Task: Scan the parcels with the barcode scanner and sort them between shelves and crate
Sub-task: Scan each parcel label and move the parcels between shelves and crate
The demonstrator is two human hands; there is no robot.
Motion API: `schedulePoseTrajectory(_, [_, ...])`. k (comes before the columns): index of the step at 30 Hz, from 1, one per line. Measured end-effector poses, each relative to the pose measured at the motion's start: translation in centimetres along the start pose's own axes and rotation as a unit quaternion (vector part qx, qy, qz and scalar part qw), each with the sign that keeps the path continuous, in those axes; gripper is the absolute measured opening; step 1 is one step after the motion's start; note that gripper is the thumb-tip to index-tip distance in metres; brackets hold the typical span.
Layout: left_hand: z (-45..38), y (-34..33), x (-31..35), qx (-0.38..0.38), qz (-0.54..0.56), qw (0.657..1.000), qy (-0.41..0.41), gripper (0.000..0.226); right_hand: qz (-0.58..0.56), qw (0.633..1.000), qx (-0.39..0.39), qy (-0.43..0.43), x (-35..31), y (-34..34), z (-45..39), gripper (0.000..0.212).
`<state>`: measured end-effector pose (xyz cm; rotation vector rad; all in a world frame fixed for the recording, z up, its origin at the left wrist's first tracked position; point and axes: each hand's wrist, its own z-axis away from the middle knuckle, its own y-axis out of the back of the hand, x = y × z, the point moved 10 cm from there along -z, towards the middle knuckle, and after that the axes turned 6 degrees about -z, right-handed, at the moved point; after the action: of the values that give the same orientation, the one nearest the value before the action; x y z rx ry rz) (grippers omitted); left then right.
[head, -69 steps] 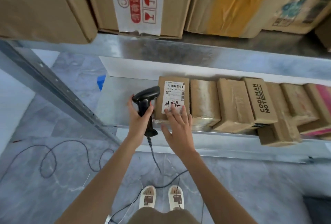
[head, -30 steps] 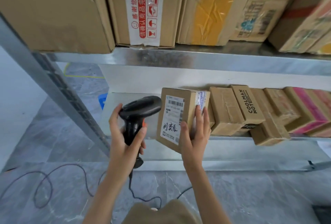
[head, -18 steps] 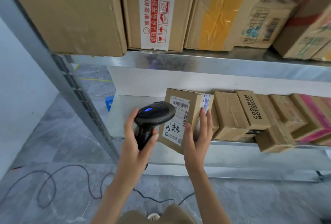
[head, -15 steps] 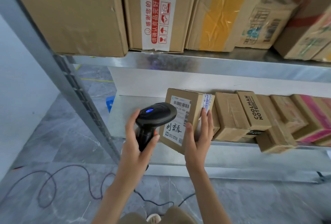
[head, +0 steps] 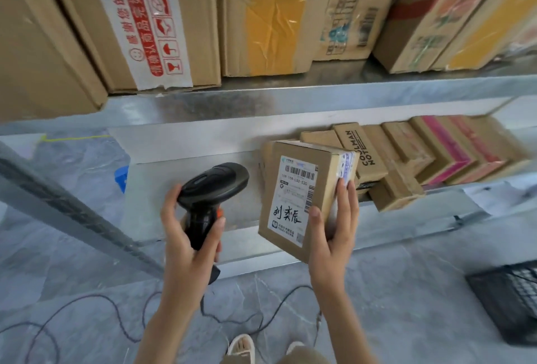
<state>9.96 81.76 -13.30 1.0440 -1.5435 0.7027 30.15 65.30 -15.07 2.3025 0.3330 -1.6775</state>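
Steel shelf (head: 290,102) behind; left hand (head: 189,235) grips scanner (head: 213,189), right hand (head: 331,227) clasps parcel (head: 293,198); best tilt label squarely toward scanner head.

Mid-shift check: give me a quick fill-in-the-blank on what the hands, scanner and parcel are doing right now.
1. The left hand grips the black ____ by its handle.
2. The right hand holds a parcel whose white ____ faces the camera.
3. The box printed COOLMAN lies on the ____ shelf.
4. A black mesh crate stands on the ____.

Missing words: scanner; label; lower; floor
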Motion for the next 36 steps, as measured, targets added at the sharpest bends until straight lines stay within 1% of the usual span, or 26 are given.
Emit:
schedulePoseTrajectory(4, [-0.7,-4.5,1.3,-0.042,0.023,0.999,-0.023,0.072,0.008,0.997,0.073,0.009,-0.9,6.1,-1.3,0.060])
schedulePoseTrajectory(7, [-0.4,-9.4,3.2,-0.086,0.036,0.995,-0.046,0.070,0.009,0.991,0.130,0.002,-0.5,11.2,-1.7,0.059])
schedulePoseTrajectory(12, [2.3,-20.8,6.6,-0.218,0.054,0.972,-0.075,0.074,0.017,0.973,0.229,-0.023,0.1,21.9,-1.3,0.059])
schedulePoseTrajectory(16, [5.5,-30.8,10.2,-0.281,0.061,0.951,-0.117,0.075,0.019,0.955,0.294,-0.040,1.1,31.9,-0.3,0.060])
schedulePoseTrajectory(21, [10.9,-42.6,13.7,-0.340,0.065,0.928,-0.139,0.076,0.014,0.939,0.340,-0.055,3.2,44.2,0.9,0.055])
schedulePoseTrajectory(25, [15.0,-50.2,15.2,-0.378,0.062,0.913,-0.140,0.072,0.020,0.929,0.363,-0.064,4.1,51.8,1.3,0.053])
schedulePoseTrajectory(30, [18.5,-57.6,16.8,-0.418,0.066,0.897,-0.129,0.070,0.006,0.912,0.404,-0.071,5.3,58.5,1.9,0.054])
schedulePoseTrajectory(36, [19.6,-65.6,18.1,-0.465,0.063,0.870,-0.152,0.070,0.009,0.887,0.454,-0.085,7.3,63.7,1.5,0.054])
